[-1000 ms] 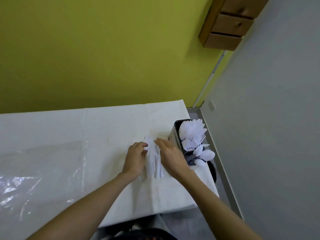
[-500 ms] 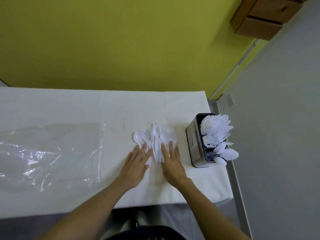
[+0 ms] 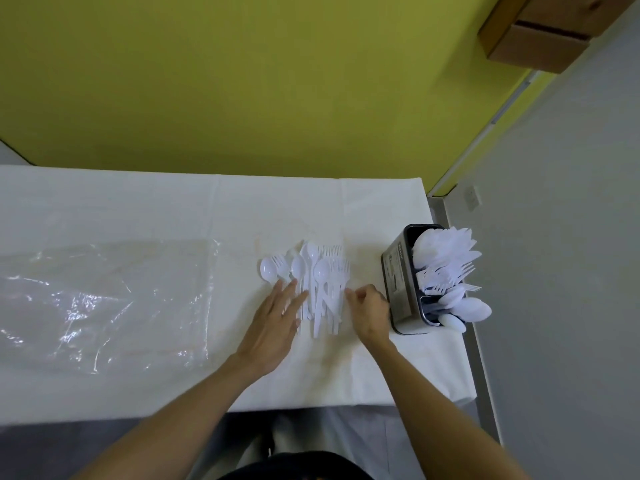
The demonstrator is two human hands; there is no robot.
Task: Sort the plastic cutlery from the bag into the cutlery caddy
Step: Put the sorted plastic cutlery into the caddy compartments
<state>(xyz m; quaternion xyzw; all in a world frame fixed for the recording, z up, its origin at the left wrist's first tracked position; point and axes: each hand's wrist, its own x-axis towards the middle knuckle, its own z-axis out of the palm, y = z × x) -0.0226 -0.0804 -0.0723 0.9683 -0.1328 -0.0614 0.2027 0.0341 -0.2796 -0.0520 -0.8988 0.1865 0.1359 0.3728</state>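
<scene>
A loose pile of white plastic cutlery (image 3: pixel 320 284), spoons and forks with heads pointing away from me, lies on the white table (image 3: pixel 173 209). My left hand (image 3: pixel 277 323) rests flat with fingers spread on the pile's left edge. My right hand (image 3: pixel 369 311) sits at the pile's right edge, fingers curled and pinching toward a fork handle; whether it grips one is unclear. The dark metal cutlery caddy (image 3: pixel 401 282) stands just right of that hand, filled with white knives, forks and spoons. The empty clear plastic bag (image 3: pixel 104 303) lies flat on the left.
The table's right edge runs just beyond the caddy, with grey floor and a grey wall past it. A yellow wall stands behind the table. A wooden drawer unit (image 3: pixel 554 26) hangs at the upper right.
The camera has tilted down. Both hands slid back toward me, uncovering the cutlery heads. My right hand went from flat on the pile to curled at its right edge.
</scene>
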